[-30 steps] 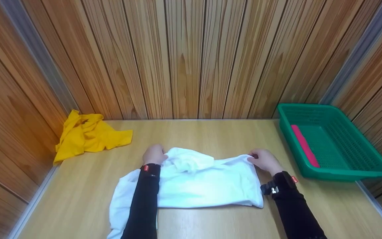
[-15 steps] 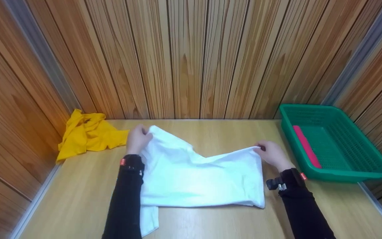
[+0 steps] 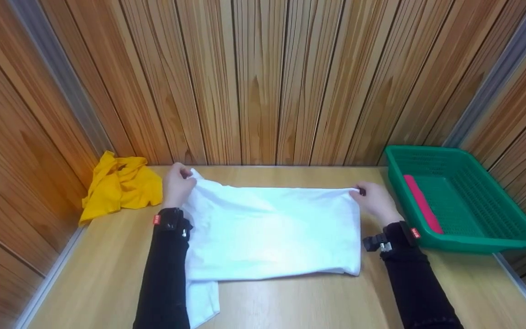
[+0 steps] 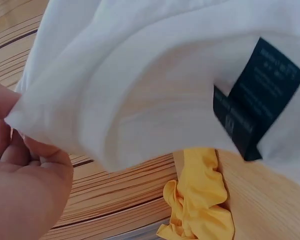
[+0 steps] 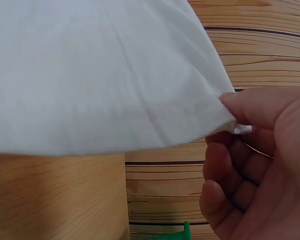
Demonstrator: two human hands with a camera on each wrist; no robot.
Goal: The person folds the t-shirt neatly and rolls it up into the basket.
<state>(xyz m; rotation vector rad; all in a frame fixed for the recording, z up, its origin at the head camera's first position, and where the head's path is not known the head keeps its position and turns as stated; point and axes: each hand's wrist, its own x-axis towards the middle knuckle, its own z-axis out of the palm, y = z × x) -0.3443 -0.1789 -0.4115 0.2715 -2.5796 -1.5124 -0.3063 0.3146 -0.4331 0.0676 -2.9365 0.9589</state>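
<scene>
A white T-shirt (image 3: 272,233) is stretched between my two hands over the table, a flap of it hanging lower at the left. My left hand (image 3: 178,185) pinches its upper left corner. In the left wrist view, the neck opening and dark labels (image 4: 260,95) show near the left hand (image 4: 30,175). With thumb and fingers, my right hand (image 3: 372,201) pinches the upper right corner. The right wrist view shows the hemmed edge of the T-shirt (image 5: 90,90) running to the right hand (image 5: 260,150).
A crumpled yellow cloth (image 3: 123,187) lies at the back left, close to the left hand. On the right stands a green basket (image 3: 468,244) with a folded red item (image 3: 423,203) along its left side. Wood-panelled walls (image 3: 258,82) rise behind the table (image 3: 263,304).
My left hand has moved left and away from me, drawing the T-shirt's bunched upper edge out nearly straight. The right hand has shifted slightly away from me, still pinching its corner.
</scene>
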